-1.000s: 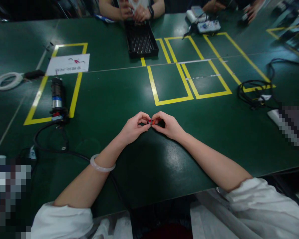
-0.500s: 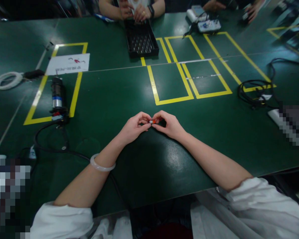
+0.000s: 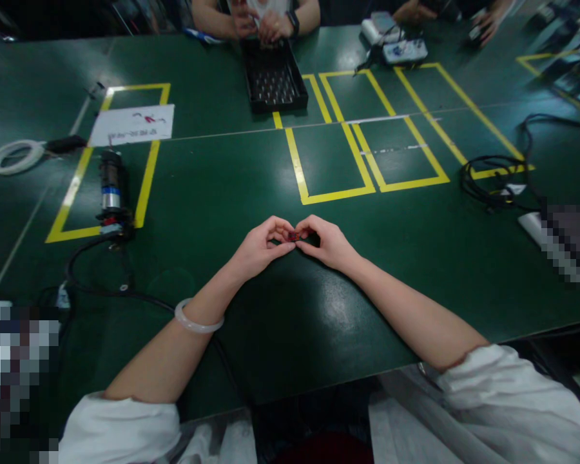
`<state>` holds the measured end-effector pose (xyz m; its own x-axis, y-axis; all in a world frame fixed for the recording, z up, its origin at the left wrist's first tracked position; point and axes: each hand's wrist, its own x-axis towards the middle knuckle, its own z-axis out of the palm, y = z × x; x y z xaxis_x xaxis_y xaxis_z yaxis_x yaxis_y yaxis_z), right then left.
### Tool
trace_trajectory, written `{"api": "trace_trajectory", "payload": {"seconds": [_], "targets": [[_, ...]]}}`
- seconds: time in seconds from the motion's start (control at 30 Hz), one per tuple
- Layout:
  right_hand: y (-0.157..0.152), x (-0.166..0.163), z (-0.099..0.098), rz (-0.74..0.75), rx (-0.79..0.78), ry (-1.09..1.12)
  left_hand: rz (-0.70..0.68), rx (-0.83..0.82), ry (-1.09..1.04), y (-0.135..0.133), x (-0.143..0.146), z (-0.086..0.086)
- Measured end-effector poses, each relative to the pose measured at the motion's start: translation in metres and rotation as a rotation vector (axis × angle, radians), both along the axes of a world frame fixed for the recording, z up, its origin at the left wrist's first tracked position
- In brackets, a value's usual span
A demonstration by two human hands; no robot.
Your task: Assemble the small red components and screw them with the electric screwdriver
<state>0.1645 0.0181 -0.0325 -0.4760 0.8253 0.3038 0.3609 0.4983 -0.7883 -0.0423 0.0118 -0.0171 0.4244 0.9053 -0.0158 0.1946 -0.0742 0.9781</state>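
A tiny red and dark part (image 3: 293, 236) is pinched between my two hands, just above the green table near its front middle. It is too small for me to tell its kind. My left hand (image 3: 265, 241) closes thumb and fingertips on its left side. From the right, my right hand (image 3: 327, 240) pinches it the same way, so the fingertips nearly meet. The fingers hide much of the part. A pale bangle (image 3: 199, 320) circles my left wrist.
At left, a black and silver cylindrical tool (image 3: 111, 187) with a cable lies by a paper sheet (image 3: 133, 125) and a white coil (image 3: 14, 156). Across the table, a person's hands are over a black tray (image 3: 278, 103) of small parts. Black cables (image 3: 488, 183) lie right.
The small part has turned between my fingertips: its silvery-white and orange face showed before, and now a darker red side does. My hands stay almost in place.
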Motion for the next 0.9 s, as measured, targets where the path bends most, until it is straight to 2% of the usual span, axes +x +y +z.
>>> {"api": "trace_trajectory", "payload": {"seconds": [0.47, 0.77, 0.9], "targets": [[-0.001, -0.0003, -0.0001, -0.001, -0.014, 0.069, 0.026, -0.048, 0.058, -0.0016, -0.0009, -0.0014], [0.001, 0.0016, -0.0012, 0.005, 0.001, 0.096, 0.01, -0.053, 0.073, -0.0009, -0.0012, -0.0012], [0.0026, 0.002, -0.0015, -0.031, -0.033, 0.118, -0.034, -0.052, 0.099, 0.0042, -0.0084, 0.0046]]}}
